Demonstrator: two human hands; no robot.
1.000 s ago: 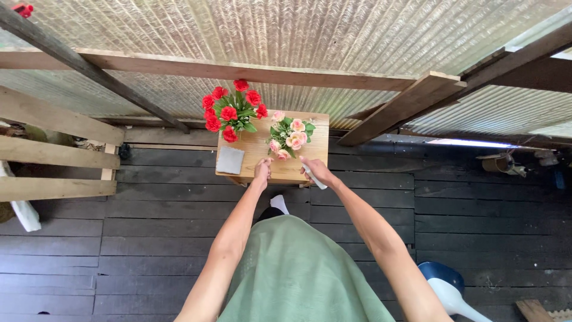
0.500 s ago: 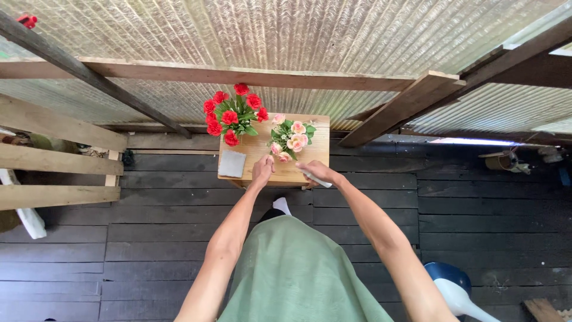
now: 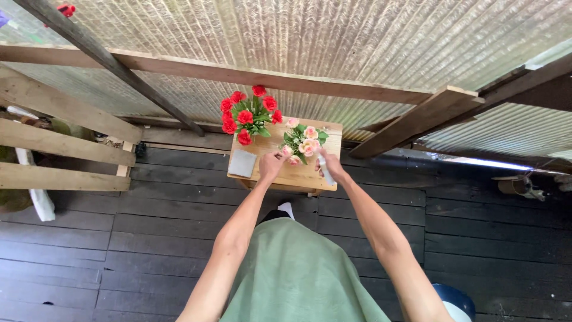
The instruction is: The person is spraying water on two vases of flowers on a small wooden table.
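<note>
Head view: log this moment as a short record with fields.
Setting: small wooden table on dark plank floor, corrugated wall behind
Left hand: at the pink flower bunch, touching its lower blooms
Right hand: holds a slim pale tool; what kind cannot be told
Also on table: red flower bunch, grey square pad

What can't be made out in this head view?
- Pale tool in the right hand: too small to identify.
- Left hand fingers: whether they grip the pink flowers, too small.
- Grey square on the wooden table: too small.
</note>
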